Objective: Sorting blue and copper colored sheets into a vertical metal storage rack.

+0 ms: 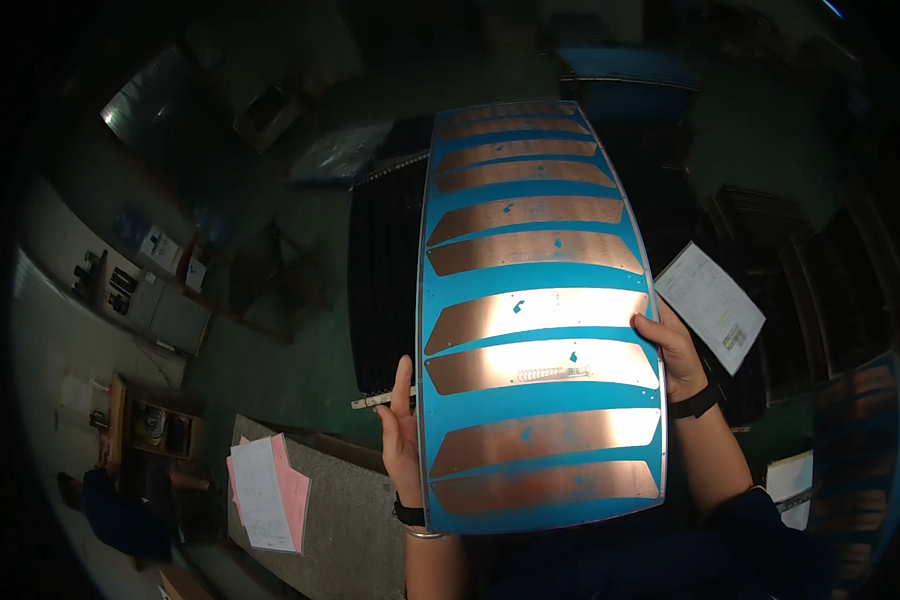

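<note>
A large circuit board panel (540, 272), blue with several long shiny copper areas, stands tilted before me between my two hands. Its right edge is gripped by my right hand (682, 362), the thumb lying on the front face and the other fingers going behind it. Along the lower left edge, my left hand (402, 450) supports the panel from the side. Two of its fingers show upright and apart beside the edge; the others are hidden behind the panel. Bright glare covers the copper in the middle.
A black ribbed rack (385, 290) stands behind the panel's left side. White and pink papers (267, 495) lie on a grey table (345, 510). Another paper sheet (712, 300) is at right, near a similar copper-and-blue panel (855, 440). A person (125, 515) is at lower left.
</note>
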Demonstrator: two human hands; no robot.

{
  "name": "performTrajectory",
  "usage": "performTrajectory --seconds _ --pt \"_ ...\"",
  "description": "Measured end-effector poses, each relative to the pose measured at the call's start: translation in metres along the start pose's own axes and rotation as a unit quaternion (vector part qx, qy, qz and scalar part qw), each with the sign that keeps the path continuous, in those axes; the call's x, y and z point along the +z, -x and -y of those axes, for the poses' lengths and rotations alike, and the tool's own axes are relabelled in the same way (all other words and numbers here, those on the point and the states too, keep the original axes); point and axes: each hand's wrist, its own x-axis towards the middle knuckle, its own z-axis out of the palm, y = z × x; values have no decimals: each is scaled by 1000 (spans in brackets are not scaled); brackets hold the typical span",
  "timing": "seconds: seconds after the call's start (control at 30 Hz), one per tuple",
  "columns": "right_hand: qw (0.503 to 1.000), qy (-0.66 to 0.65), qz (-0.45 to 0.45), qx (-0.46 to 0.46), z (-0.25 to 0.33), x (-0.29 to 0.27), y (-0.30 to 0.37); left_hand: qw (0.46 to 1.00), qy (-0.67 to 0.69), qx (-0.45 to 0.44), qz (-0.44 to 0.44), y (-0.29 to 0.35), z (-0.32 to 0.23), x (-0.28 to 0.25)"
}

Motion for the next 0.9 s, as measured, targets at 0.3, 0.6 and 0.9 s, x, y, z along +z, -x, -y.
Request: performTrajectory --seconds 0.3,0.6,0.9 --pt "995 -68 -40 -61 -34 14 17 985 25 -77 -154 52 47 -1" --pt "954 -27 -160 -251 46 -50 34 978 -74 -40 -192 40 2 -45" --pt "965 17 -144 -218 57 -56 72 948 -211 -7 -237 50 -26 -81"
